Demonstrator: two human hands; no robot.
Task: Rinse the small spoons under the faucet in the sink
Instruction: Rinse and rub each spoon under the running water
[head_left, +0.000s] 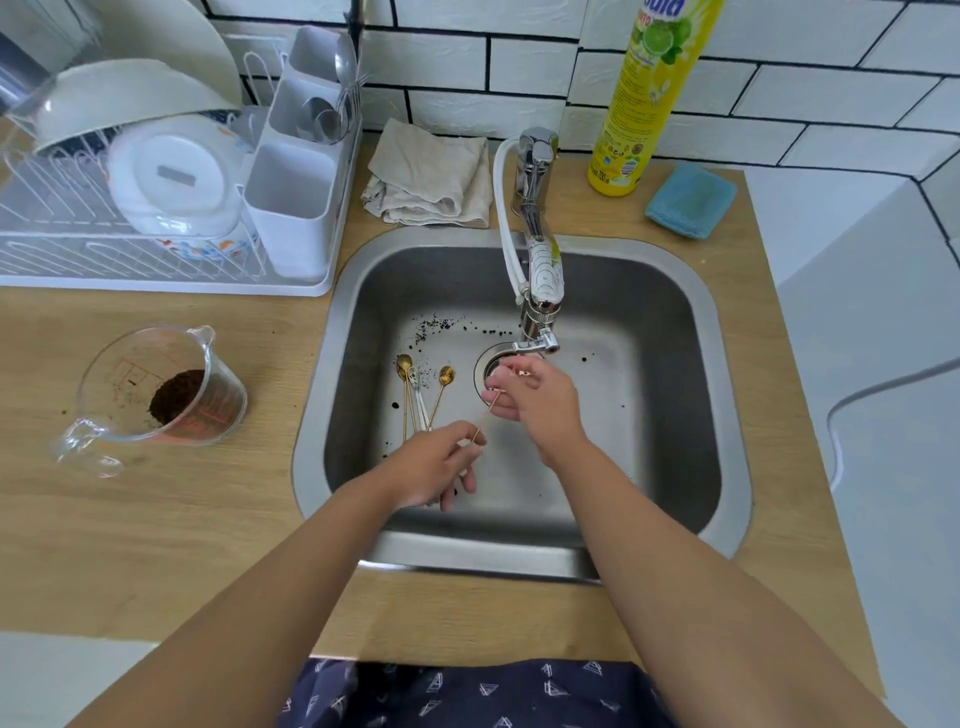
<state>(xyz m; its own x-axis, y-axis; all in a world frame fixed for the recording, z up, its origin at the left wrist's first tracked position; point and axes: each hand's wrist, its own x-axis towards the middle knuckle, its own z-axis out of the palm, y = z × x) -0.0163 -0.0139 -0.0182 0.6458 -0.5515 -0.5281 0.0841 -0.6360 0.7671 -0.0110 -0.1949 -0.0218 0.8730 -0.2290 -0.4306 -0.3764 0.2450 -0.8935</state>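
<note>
A thin gold spoon (487, 414) is held over the steel sink (670, 322), just below the faucet (540, 291) spout. My left hand (441, 465) pinches the end of its handle. My right hand (535, 400) curls around the bowl end near the drain (488, 366), hiding the bowl. Three more small spoons (421, 387), two gold and one white, lie on the sink floor to the left, with dark coffee grounds scattered around them. No water stream is plainly visible.
A glass measuring jug (156, 395) with coffee grounds stands on the wooden counter at left. Behind it is a white dish rack (171, 171) with plates and cutlery. A folded cloth (431, 176), yellow dish-soap bottle (644, 98) and blue sponge (691, 200) sit behind the sink.
</note>
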